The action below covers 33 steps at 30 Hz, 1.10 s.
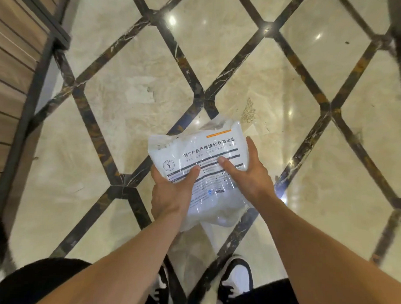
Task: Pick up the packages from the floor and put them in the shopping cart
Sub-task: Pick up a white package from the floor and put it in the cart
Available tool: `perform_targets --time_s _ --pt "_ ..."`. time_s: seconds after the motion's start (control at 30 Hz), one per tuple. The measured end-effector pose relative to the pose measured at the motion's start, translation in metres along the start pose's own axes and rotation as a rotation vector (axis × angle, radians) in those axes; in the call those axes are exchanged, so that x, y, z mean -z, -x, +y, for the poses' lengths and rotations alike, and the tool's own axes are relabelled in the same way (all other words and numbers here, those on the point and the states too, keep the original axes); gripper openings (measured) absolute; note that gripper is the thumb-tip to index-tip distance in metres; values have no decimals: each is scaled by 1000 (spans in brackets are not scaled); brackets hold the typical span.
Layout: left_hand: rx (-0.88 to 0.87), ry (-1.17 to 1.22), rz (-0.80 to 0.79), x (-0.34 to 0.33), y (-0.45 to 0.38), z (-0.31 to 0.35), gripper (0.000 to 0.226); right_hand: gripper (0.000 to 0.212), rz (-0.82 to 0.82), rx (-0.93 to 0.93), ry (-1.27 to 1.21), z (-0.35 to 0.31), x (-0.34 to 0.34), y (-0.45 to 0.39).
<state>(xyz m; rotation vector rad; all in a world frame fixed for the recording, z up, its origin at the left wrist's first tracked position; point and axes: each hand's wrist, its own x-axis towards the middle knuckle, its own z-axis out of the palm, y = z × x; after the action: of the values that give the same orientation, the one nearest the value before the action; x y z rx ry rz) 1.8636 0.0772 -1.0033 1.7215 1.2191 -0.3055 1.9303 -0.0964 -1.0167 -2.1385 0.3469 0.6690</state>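
Above the marble floor [134,58], left hand [170,194] and right hand [251,174] grip the package [208,156] between them.

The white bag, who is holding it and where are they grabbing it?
Both hands hold the white package: the left hand grips its lower left edge, the right hand its right side, thumbs on top.

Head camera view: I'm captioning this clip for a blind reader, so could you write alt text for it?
Both hands, left hand and right hand, hold a white plastic package with printed text above a glossy marble floor with dark diamond inlay. Black-and-white sneakers show below; no shopping cart is in view.
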Motion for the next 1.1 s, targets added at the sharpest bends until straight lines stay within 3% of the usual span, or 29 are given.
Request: perform_targets --time_s 0.1,0.2,0.4,0.6,0.77,0.87,1.1 --pt "-99 -39 -15 39 49 28 109 72 96 40 -106 -23 26 58" --pt "-192 -134 -68 80 107 67 119 66 160 74 -204 -47 65 123" --pt "-382 -267 -111 145 253 191 98 74 285 65 -308 -139 191 244" --pt "-654 -309 -105 214 390 345 104 80 450 184 -325 -271 334 341" --pt "-858 -354 -80 260 489 464 104 71 601 274 -363 -360 437 414" --pt "-1000 -344 -114 270 551 520 110 87 696 239 -378 -393 497 460" --pt "-1368 -390 -365 258 693 594 108 84 1027 219 -392 -402 603 590"
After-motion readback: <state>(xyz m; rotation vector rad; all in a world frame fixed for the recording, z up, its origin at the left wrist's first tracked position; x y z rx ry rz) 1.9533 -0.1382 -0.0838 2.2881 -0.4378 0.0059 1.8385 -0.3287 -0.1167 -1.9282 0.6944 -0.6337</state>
